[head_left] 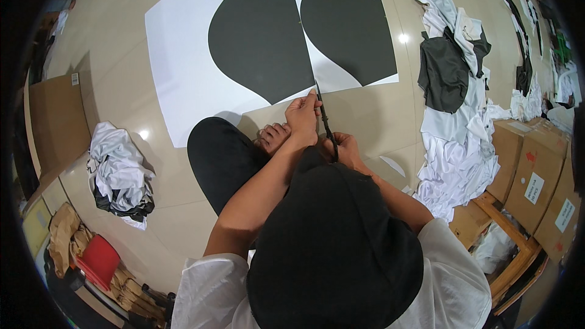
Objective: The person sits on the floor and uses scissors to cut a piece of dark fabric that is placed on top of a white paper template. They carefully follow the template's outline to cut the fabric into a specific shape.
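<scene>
A large white sheet (173, 67) with two dark grey, bell-shaped panels (259, 39) lies flat on the tiled floor; I cannot tell if it is cloth or paper. My right hand (345, 150) is closed around the handles of black scissors (325, 119). Their blades point away from me and reach the sheet's near edge, between the panels. Close beside the blades, my left hand (303, 114) pinches that edge between thumb and fingers. A bare foot (272, 137) rests just left of my left wrist.
Dark and white cloth pieces (445, 73) trail along the right, beside cardboard boxes (533, 176) and a wooden frame (506, 231). At left lie a bundle of white and dark cloth (120, 170) and a cardboard box (60, 122). A white scrap (393, 165) lies right of my right hand.
</scene>
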